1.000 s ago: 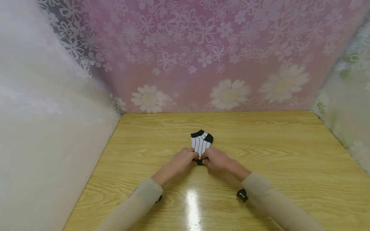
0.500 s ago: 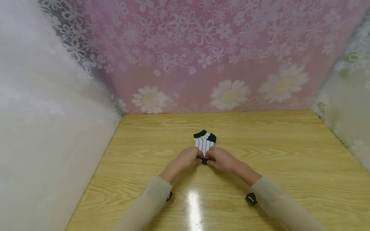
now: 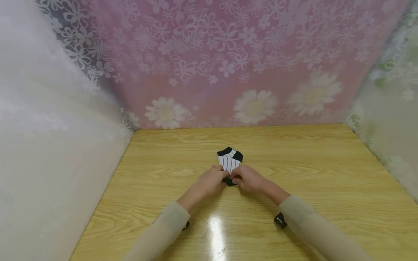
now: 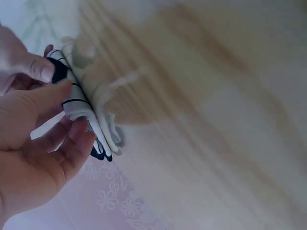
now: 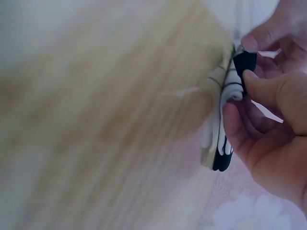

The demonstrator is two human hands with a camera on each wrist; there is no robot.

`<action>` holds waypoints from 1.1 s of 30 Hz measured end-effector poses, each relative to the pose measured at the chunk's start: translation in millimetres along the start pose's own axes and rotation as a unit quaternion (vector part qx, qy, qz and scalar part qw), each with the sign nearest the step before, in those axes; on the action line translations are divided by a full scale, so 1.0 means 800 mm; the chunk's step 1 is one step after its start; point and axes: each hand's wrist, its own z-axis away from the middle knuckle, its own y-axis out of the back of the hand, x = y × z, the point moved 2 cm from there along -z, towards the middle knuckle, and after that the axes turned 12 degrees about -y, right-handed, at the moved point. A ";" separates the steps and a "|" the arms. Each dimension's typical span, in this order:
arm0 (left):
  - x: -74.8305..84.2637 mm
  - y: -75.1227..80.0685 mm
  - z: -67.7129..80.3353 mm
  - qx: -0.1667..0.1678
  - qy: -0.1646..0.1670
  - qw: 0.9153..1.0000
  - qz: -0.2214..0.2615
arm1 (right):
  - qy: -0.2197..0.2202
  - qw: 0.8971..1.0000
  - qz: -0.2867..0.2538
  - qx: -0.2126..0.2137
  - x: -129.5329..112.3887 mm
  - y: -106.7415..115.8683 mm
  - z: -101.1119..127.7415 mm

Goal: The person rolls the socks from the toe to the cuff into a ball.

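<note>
White ankle socks (image 3: 228,161) with thin black stripes lie on the wooden table, their black cuff and heel at the far end. Layered edges show in the left wrist view, and the near, black-toed end is curled up in a fold (image 4: 76,98). My left hand (image 3: 210,179) pinches the left side of this fold between thumb and fingers. On the other side my right hand (image 3: 249,178) pinches it, with the thumb (image 5: 261,84) against the black toe fabric. The two hands almost meet, and their fingers hide part of the fold.
The wood-grain table (image 3: 310,156) extends around the socks. A pink floral backdrop (image 3: 209,72) stands along its far edge, with pale panels at left (image 3: 58,145) and right (image 3: 388,116). A small black device (image 3: 280,220) sits under the right sleeve.
Both hands stay at the near end of the socks. Their fingers have shifted a little on the fold, and more of the black toe shows between them now.
</note>
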 end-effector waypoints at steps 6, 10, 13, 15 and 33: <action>-0.003 -0.006 -0.006 -0.008 0.006 1.000 0.010 | -0.034 0.997 -0.046 -0.047 0.003 0.008 -0.009; -0.006 -0.005 -0.007 -0.005 -0.034 0.998 -0.044 | -0.041 0.995 -0.054 -0.067 0.000 0.011 -0.013; -0.007 0.001 -0.008 0.006 -0.074 0.994 -0.085 | -0.048 0.994 -0.064 -0.079 -0.001 0.011 -0.016; -0.007 0.006 -0.010 0.010 -0.092 0.993 -0.079 | -0.048 0.993 -0.070 -0.081 -0.002 0.012 -0.016; -0.023 0.007 -0.030 -0.030 -0.048 0.996 0.061 | 0.095 0.962 0.220 0.133 -0.015 -0.010 0.017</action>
